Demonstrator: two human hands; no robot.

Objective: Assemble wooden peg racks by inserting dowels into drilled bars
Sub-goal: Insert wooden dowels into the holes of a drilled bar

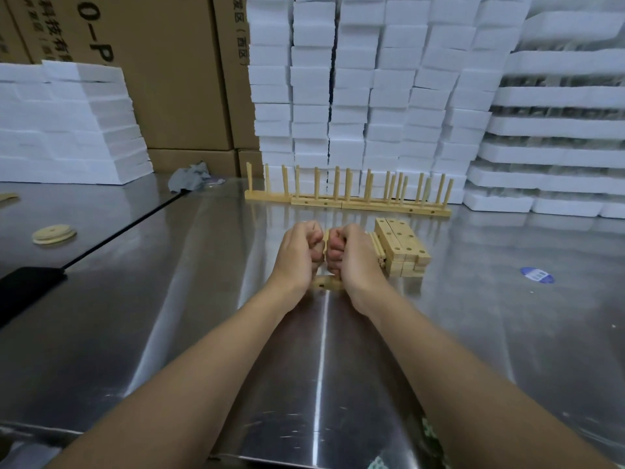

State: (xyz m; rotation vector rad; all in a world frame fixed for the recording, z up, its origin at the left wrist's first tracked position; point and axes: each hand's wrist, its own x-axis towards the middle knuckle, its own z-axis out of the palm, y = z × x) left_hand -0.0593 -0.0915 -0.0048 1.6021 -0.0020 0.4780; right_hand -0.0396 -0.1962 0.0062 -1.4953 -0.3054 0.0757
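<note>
Left grip (300, 252) and right grip (350, 254) both curled tight round upright dowels (326, 239), directly above drilled bar (324, 284) lying left-right on desk (203, 299).

Steel table (135, 316): peg racks (348, 201), drilled bars (402, 245), wooden discs (54, 234), grey rag (189, 177).

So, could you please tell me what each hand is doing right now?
Left hand: fingers curled shut, apparently gripping the dowel between the fists.
Right hand: fingers curled shut, apparently on the same dowel.
</note>
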